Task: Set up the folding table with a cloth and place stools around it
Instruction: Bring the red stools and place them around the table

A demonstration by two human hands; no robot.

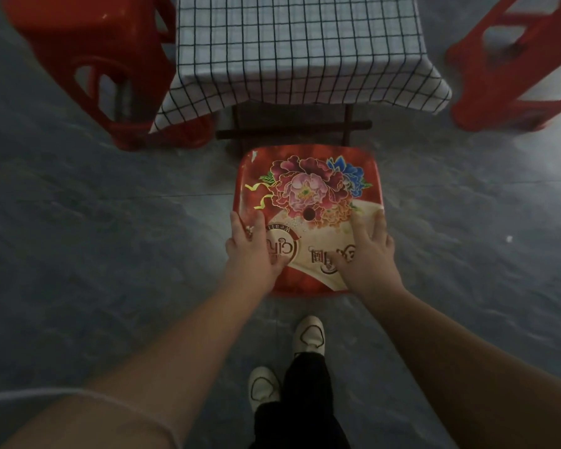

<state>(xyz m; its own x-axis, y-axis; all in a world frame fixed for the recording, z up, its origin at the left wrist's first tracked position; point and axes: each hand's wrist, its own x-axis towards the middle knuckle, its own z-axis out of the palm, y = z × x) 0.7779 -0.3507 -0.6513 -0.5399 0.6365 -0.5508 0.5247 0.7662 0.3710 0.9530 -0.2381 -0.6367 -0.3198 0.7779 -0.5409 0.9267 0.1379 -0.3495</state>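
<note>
Touching the stool [308, 189], centre frame, with left hand [253, 247] and right hand [366, 254], fingers spread flat. Sits just below the cloth [298, 43].

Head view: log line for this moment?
left hand, right hand flat on floral stool | cloth on table | left stool, right stool flank it

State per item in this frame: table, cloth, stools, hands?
Folding table: unfolded, standing.
Checked cloth: draped over table.
Flower-print stool: upright, before table.
Left red stool: upright beside table.
Right red stool: upright beside table.
Left hand: flat on flower-print seat.
Right hand: flat on same seat.
</note>
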